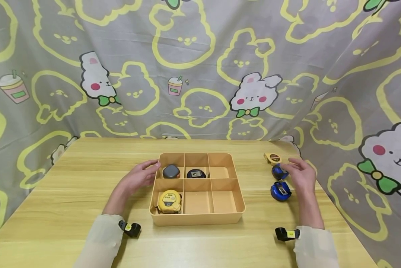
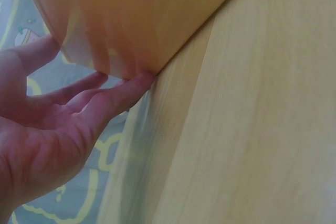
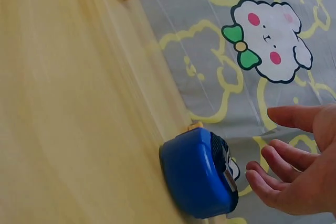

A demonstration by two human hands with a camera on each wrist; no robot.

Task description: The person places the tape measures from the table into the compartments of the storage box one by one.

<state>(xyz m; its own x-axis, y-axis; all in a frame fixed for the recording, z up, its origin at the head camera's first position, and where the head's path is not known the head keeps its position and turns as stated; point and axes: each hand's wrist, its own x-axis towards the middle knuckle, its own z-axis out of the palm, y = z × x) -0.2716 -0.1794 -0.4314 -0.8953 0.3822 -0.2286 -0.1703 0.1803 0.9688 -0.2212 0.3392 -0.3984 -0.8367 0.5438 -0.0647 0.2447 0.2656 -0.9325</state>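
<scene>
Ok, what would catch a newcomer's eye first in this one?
The cartoon-printed cloth hanging behind the table would probably come first. Next is the yellow tape measure in the near-left compartment of the orange tray. Then come the blue tape measures right of the tray, beside the right hand.

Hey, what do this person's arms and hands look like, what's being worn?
The left hand and right hand are both ungloved. Pale off-white sleeves end in crinkled cuffs, and at each sits a small black device with a yellow label.
</scene>
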